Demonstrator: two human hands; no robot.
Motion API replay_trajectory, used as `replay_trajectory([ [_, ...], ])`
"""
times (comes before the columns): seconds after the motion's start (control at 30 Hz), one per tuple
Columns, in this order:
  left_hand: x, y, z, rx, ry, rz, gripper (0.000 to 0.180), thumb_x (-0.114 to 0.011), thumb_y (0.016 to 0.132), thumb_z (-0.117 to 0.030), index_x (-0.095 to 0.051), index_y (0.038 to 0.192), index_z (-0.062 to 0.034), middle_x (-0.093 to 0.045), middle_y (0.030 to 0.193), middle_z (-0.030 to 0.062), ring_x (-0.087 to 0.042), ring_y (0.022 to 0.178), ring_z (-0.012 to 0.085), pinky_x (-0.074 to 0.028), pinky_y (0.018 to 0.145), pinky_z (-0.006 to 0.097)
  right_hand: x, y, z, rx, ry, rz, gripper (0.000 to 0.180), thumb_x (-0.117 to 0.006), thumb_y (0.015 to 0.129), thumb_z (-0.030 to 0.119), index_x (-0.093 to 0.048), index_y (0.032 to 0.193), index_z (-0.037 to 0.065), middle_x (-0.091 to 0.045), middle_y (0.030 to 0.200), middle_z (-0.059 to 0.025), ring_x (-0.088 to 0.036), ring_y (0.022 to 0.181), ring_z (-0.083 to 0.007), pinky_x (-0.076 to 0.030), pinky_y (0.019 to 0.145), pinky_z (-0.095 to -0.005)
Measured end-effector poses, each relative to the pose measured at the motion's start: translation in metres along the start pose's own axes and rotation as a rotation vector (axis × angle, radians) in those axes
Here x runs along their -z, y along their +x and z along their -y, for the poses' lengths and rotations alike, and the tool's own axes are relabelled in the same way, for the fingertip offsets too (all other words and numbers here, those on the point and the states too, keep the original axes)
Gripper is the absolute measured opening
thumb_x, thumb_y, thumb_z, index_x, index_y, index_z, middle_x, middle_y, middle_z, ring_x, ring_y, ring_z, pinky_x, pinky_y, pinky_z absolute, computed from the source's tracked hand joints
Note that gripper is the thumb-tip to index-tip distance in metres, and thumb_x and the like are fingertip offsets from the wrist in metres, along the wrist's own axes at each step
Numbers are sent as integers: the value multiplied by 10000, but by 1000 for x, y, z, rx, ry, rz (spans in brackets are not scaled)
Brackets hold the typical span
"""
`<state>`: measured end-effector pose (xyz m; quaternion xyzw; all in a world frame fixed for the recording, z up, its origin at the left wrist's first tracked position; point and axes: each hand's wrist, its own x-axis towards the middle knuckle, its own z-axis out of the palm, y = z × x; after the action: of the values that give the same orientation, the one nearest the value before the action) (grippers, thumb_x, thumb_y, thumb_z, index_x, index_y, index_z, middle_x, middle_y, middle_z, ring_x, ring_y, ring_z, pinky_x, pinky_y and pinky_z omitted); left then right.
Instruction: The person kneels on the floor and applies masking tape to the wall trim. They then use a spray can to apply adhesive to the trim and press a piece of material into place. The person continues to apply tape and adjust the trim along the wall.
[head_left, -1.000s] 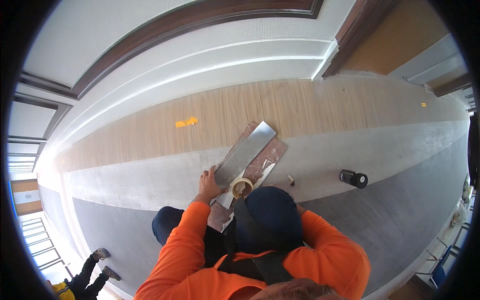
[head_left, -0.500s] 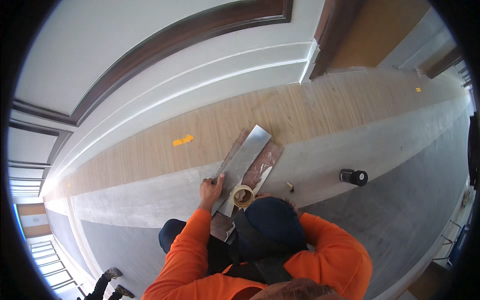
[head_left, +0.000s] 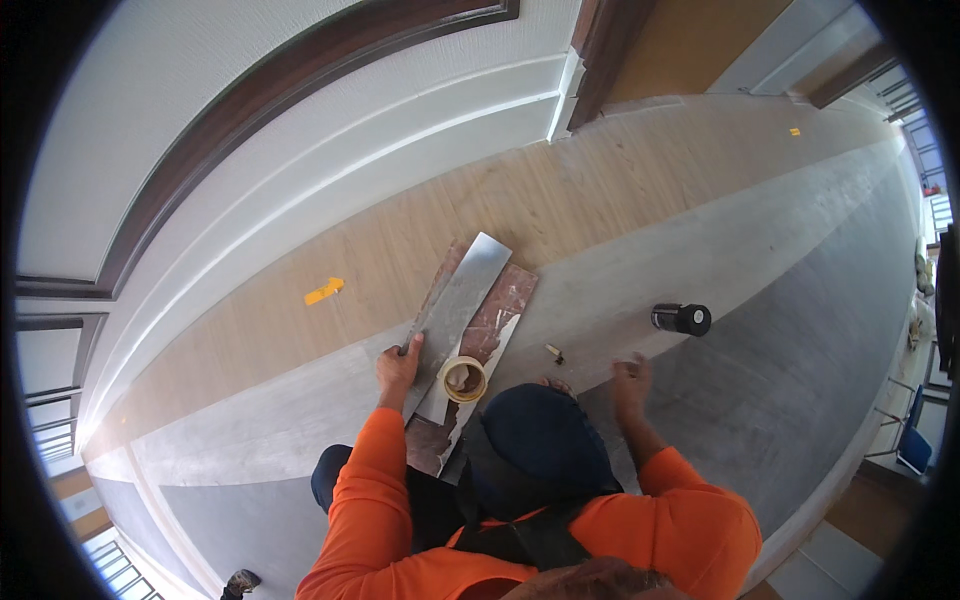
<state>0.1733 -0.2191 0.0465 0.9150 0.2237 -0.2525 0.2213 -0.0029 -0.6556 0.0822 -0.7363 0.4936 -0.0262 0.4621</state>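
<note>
Metal strip (head_left: 456,306), lying on reddish-brown board (head_left: 505,298); left hand (head_left: 397,370), thumb at its left edge, closure unclear. Right hand (head_left: 630,380), fingers curled, contents unclear, above floor (head_left: 720,400). Hazard: strip likely to skew if pressed one-sidedly, jostling adjoining tape roll (head_left: 481,387).

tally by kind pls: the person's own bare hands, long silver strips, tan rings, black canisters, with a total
Bare hands: 2 (left hand, right hand)
Long silver strip: 1
Tan ring: 1
Black canister: 1
Total: 5
</note>
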Motion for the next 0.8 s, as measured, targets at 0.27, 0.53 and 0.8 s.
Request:
replay_trajectory([
  [0.27,-11,29,13,-127,-30,28,839,-638,816,-771,-678,737,64,-664,763,287,-659,761,430,-507,753,504,35,116,-56,81,242,-401,1171,-951,727,249,-189,1598,70,-342,1564,-202,-404,1434,-304,-370,1149,-401],
  [0.53,-22,56,14,-261,-39,-132,827,-665,811,-760,-640,663,53,-622,659,258,-614,635,364,-494,678,507,-4,209,-63,421,484,-377,676,-924,725,52,-558,1293,38,-651,1203,-81,-652,1100,-229,-526,974,-348],
  [0.8,18,51,-10,-376,127,-191,776,-671,856,-701,-620,636,41,-592,623,255,-574,580,360,-468,622,499,-7,234,-92,346,913,-377,619,-921,692,5,-614,1228,24,-665,1212,-98,-657,1072,-216,-543,991,-360],
])
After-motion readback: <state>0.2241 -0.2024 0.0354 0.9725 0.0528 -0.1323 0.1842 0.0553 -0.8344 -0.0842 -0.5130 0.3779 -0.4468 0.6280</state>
